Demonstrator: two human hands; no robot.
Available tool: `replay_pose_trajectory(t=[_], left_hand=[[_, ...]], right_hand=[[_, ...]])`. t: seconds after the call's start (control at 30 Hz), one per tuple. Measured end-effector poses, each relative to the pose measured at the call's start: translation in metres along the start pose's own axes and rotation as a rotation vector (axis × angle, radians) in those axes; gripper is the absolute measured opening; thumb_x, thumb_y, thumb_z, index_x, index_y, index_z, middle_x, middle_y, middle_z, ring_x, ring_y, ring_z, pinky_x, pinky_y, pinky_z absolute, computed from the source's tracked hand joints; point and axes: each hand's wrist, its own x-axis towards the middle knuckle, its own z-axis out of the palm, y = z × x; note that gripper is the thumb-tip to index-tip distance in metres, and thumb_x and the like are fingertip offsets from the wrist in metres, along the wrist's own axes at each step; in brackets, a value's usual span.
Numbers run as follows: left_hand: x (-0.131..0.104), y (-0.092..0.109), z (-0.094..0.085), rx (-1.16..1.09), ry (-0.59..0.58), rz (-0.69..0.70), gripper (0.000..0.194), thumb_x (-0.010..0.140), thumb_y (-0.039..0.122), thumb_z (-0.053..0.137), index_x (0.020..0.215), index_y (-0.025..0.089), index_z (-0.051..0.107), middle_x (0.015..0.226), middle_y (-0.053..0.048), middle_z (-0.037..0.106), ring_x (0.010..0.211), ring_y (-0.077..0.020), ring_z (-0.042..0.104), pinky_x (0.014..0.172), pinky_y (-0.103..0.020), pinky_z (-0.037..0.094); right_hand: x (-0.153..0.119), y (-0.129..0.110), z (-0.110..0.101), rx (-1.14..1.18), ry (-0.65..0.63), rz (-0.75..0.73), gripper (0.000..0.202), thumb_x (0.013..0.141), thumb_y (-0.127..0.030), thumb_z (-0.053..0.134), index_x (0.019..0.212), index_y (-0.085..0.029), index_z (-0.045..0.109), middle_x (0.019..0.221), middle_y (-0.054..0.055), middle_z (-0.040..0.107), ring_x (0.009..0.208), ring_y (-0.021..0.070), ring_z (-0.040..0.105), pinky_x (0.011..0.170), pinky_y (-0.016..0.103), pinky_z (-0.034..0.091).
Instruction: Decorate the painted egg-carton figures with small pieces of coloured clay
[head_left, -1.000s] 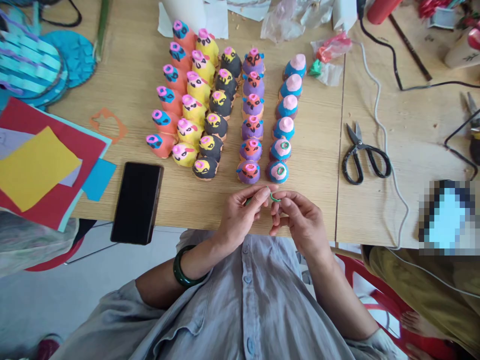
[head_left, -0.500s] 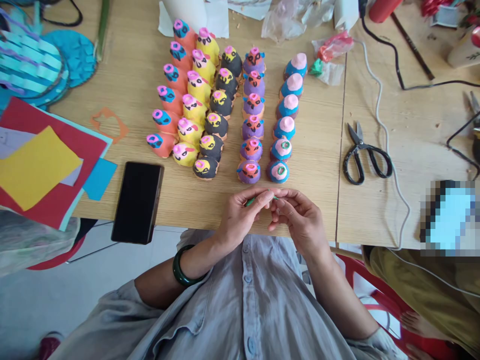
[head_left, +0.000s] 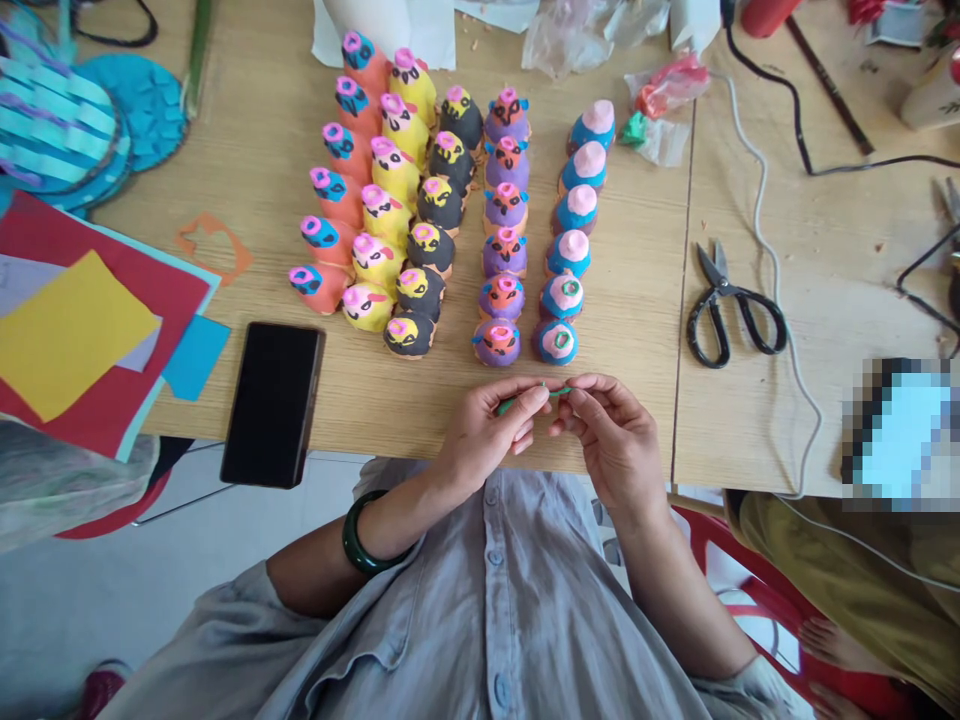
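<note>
Between my two hands a thin strand of green modelling clay (head_left: 559,392) stretches above the table's front edge. My left hand (head_left: 499,425) pinches its thicker end, where a green lump shows behind the thumb. The thin end sits between the thumb and fingers of my right hand (head_left: 611,430). Just beyond stands a row of blue clay figures with pink tops; the nearest figure (head_left: 556,342) and the one behind it (head_left: 562,298) each carry a small green ring. To its left, a purple figure (head_left: 496,342) with an orange face fronts another row.
More rows hold black figures (head_left: 409,334), yellow figures (head_left: 367,307) and orange figures (head_left: 319,288). A dark phone (head_left: 273,405) and coloured sheets (head_left: 82,330) lie left. Black-handled scissors (head_left: 731,310) and a white cable (head_left: 765,210) lie right. Another person's leg (head_left: 825,560) is at lower right.
My right hand has moved slightly right, away from my left. The green strand between them now shows longer.
</note>
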Motion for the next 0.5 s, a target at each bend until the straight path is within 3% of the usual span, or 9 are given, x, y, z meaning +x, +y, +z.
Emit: replay_pose_trajectory(t=[0.13,0.27,0.37,0.5], left_hand=[[-0.0022,0.0005,-0.0016,0.102,-0.012,0.013,0.031,0.087,0.041,0.075,0.103,0.014,0.079,0.072,0.001,0.062,0.046,-0.0015,0.044,0.042,-0.017,0.035],[-0.0027,0.0022,-0.0019,0.215,-0.035,0.007,0.032,0.090,0.042,0.071,0.099,0.012,0.077,0.053,0.006,0.050,0.045,-0.0045,0.045,0.044,-0.019,0.037],[-0.0014,0.0018,-0.0011,0.197,-0.035,-0.010,0.032,0.088,0.043,0.073,0.096,0.012,0.077,0.050,0.007,0.047,0.044,-0.0052,0.045,0.044,-0.019,0.037],[0.0010,-0.0006,0.0000,0.056,-0.014,-0.008,0.032,0.082,0.042,0.079,0.095,0.013,0.079,0.068,0.001,0.063,0.048,-0.0042,0.045,0.042,-0.019,0.038]], right_hand=[[-0.0011,0.0041,-0.0024,-0.152,0.017,-0.173,0.008,0.088,-0.024,0.074,0.096,-0.026,0.077,0.083,-0.001,0.067,0.068,0.0122,0.066,0.063,0.028,0.063],[-0.0039,0.0016,-0.0007,-0.347,0.007,-0.341,0.017,0.091,-0.018,0.068,0.096,-0.028,0.080,0.101,0.001,0.065,0.072,0.0106,0.066,0.066,0.027,0.064],[-0.0059,-0.0018,-0.0001,-0.375,-0.046,-0.311,0.019,0.094,-0.022,0.064,0.105,-0.029,0.079,0.104,0.002,0.066,0.076,0.0120,0.068,0.068,0.028,0.065],[-0.0077,-0.0015,-0.0005,-0.291,0.002,-0.225,0.025,0.093,-0.034,0.069,0.117,-0.028,0.069,0.108,0.004,0.070,0.081,0.0163,0.071,0.066,0.032,0.066]])
